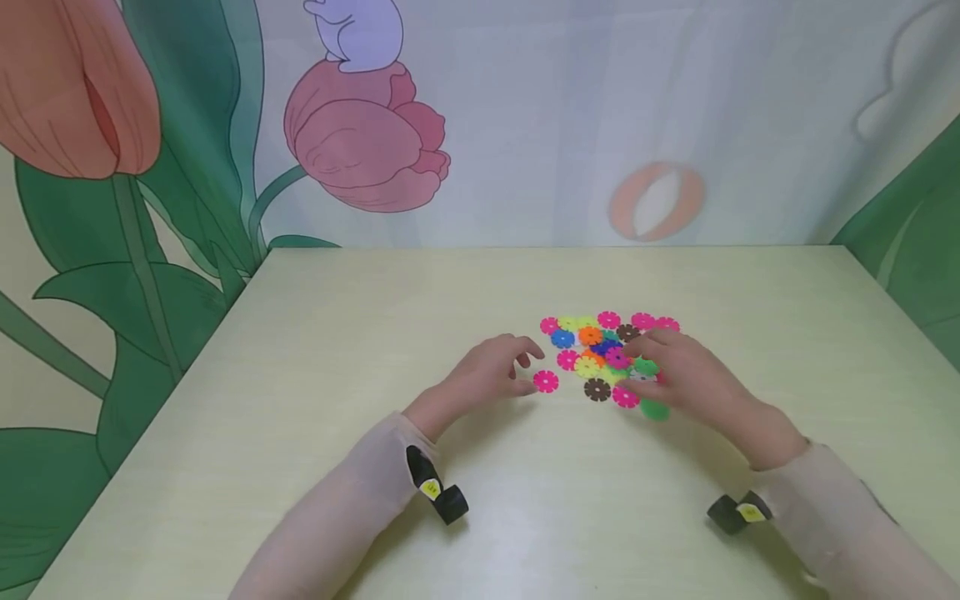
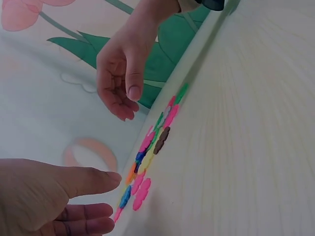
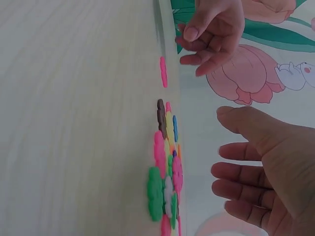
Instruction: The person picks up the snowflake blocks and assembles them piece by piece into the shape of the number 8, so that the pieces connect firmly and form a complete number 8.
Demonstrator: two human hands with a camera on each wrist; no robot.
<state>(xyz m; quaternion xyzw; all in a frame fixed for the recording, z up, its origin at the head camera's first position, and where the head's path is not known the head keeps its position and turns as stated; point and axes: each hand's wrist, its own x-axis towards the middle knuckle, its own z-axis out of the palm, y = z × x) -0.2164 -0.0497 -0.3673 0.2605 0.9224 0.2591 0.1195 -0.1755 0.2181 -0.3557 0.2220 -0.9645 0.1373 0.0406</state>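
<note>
A loose cluster of colourful notched plastic discs, shaped like snowflakes or flowers, lies flat on the table; an orange disc (image 1: 591,336) and a brown disc (image 1: 597,389) are among them. My left hand (image 1: 491,371) hovers at the cluster's left side, fingers loosely bent and holding nothing. Close to its thumb lies a single pink disc (image 1: 546,382), a little apart from the others. Over the right part of the cluster is my right hand (image 1: 686,375), hiding some discs. In the right wrist view its fingers (image 3: 241,172) are spread with nothing between them, above a green disc (image 3: 155,194).
The pale wooden table (image 1: 300,417) reaches back to a printed cloth (image 1: 525,125) with tulips and a rabbit. Each sleeve carries a small black wrist camera, the left camera (image 1: 450,504) and the right camera (image 1: 727,514), both low over the table.
</note>
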